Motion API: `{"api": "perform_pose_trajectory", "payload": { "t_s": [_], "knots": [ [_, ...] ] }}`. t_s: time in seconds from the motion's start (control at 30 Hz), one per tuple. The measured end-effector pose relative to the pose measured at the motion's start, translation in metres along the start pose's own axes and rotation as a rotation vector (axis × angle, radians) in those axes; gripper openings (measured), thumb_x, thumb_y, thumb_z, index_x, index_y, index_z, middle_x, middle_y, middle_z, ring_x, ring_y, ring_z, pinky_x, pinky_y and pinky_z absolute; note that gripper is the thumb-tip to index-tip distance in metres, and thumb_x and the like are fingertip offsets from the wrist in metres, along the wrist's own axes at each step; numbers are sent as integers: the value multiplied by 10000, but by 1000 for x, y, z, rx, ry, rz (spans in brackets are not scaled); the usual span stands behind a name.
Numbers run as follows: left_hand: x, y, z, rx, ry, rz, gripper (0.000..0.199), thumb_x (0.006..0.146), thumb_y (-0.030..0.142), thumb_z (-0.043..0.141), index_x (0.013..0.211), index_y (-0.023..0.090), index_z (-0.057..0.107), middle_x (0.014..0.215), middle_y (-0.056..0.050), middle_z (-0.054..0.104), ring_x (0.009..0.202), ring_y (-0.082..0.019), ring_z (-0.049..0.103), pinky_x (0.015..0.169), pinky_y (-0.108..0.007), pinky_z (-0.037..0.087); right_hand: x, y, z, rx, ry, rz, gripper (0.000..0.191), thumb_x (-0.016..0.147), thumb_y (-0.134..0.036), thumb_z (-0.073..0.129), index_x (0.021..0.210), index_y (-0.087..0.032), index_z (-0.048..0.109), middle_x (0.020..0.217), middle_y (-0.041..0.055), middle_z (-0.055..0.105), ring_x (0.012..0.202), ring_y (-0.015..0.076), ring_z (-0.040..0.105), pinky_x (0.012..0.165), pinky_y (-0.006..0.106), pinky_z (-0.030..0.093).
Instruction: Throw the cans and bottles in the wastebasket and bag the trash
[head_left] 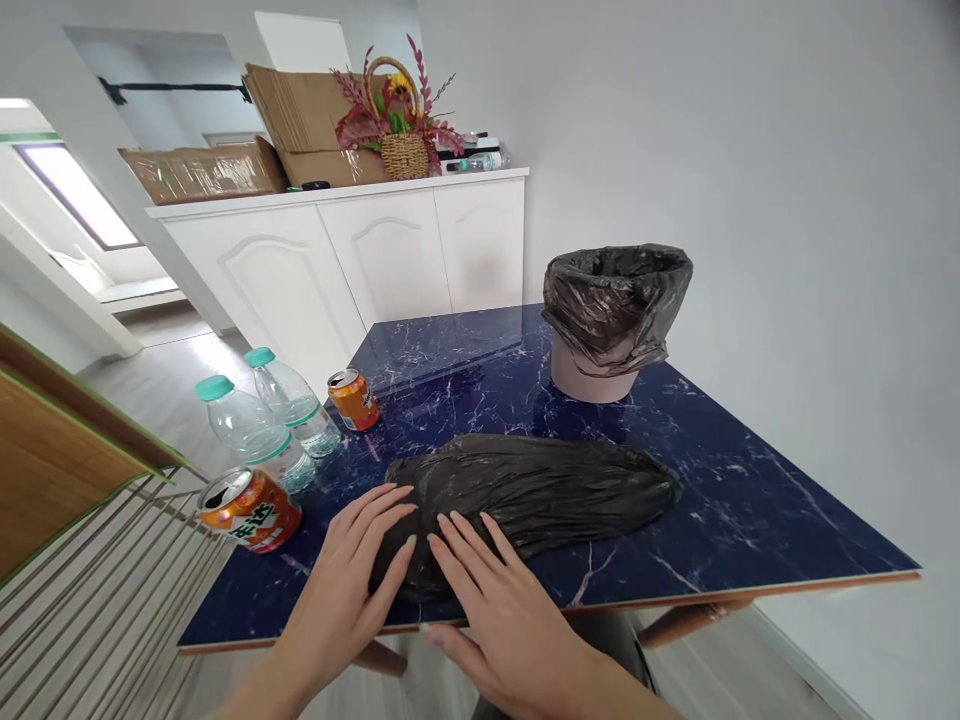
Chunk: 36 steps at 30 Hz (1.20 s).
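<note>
A black plastic bag (540, 490) lies flattened lengthwise along the near part of the blue marbled table (712, 520). My left hand (360, 560) rests on the bag's left end, fingers stretched out and pointing away from me. Beside it, my right hand (495, 600) lies with spread fingers on the bag's near side, its thumb by the table's front edge. Neither hand grips anything. What is inside the bag, if anything, cannot be seen.
Two clear bottles with teal caps (247, 430) stand at the table's left edge, between an orange can (251, 510) and a farther orange can (354, 400). A pinkish bin (592, 375) with a black liner stands at the back right. Behind is a white cabinet (382, 250).
</note>
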<state>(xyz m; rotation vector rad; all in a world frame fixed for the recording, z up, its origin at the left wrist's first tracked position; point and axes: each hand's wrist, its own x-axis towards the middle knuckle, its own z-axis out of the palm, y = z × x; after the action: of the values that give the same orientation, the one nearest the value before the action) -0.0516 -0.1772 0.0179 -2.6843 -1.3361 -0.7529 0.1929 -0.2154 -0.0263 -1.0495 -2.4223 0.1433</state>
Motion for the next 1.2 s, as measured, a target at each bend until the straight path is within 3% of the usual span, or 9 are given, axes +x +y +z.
{"api": "perform_pose_trajectory", "payload": {
  "t_s": [0.17, 0.33, 0.47, 0.63, 0.8, 0.9, 1.0, 1.2],
  "knots": [
    [58, -5, 28, -63, -114, -89, 322, 1091, 382, 509, 1367, 239, 595, 1402, -101, 689, 1361, -295, 601, 1179, -498, 454, 1, -5, 6, -23, 20, 24, 688, 1115, -446, 517, 1695, -116, 348, 1749, 128, 355, 1622, 327, 350, 1338, 573, 327],
    [113, -18, 64, -121, -215, -252, 456, 999, 456, 614, 1357, 173, 599, 1385, -173, 646, 1294, -369, 589, 1125, -568, 453, -2, -7, 16, -81, 57, 3, 633, 1118, -417, 508, 1654, -90, 424, 1715, 129, 429, 1584, 330, 423, 1311, 548, 380],
    [135, -25, 72, -149, -279, -274, 346, 882, 514, 723, 1019, 196, 700, 1179, -147, 666, 1143, -376, 602, 1043, -579, 457, -1, -9, 17, -98, 83, 8, 604, 1108, -383, 533, 1636, -100, 455, 1668, 101, 518, 1536, 303, 492, 1304, 508, 397],
    [135, -26, 55, -298, -388, -258, 289, 907, 501, 654, 894, 218, 596, 905, -48, 662, 825, -219, 589, 801, -362, 471, -2, -15, 20, -66, 203, 49, 598, 1054, -373, 646, 1585, -128, 520, 1542, 104, 653, 1422, 319, 596, 1232, 534, 499],
    [118, -24, 22, -468, -514, -287, 368, 914, 579, 616, 896, 238, 477, 737, 44, 571, 676, -149, 463, 635, -278, 392, -5, -25, 22, -61, 321, 116, 658, 958, -253, 728, 1582, -177, 534, 1479, 146, 677, 1349, 372, 641, 1124, 610, 583],
    [108, -18, 2, -551, -607, -318, 413, 924, 619, 610, 1011, 241, 469, 736, 61, 598, 615, -132, 441, 590, -267, 369, -5, -30, 24, -122, 337, 101, 694, 959, -162, 653, 1630, -207, 482, 1589, 157, 590, 1451, 408, 566, 1102, 663, 581],
    [104, -12, -16, -668, -670, -414, 513, 915, 660, 632, 1161, 242, 464, 842, 17, 696, 644, -151, 533, 603, -279, 402, -4, -32, 26, -161, 362, 79, 653, 992, -117, 565, 1628, -237, 483, 1648, 123, 537, 1510, 394, 515, 1097, 665, 584],
    [101, -4, -35, -673, -623, -485, 571, 909, 653, 648, 1252, 230, 479, 940, -41, 764, 766, -201, 647, 667, -308, 470, -4, -32, 18, -100, 488, -23, 399, 1011, -51, 511, 1288, -234, 732, 1569, 53, 630, 1495, 285, 558, 1155, 529, 578]
  ]
}}
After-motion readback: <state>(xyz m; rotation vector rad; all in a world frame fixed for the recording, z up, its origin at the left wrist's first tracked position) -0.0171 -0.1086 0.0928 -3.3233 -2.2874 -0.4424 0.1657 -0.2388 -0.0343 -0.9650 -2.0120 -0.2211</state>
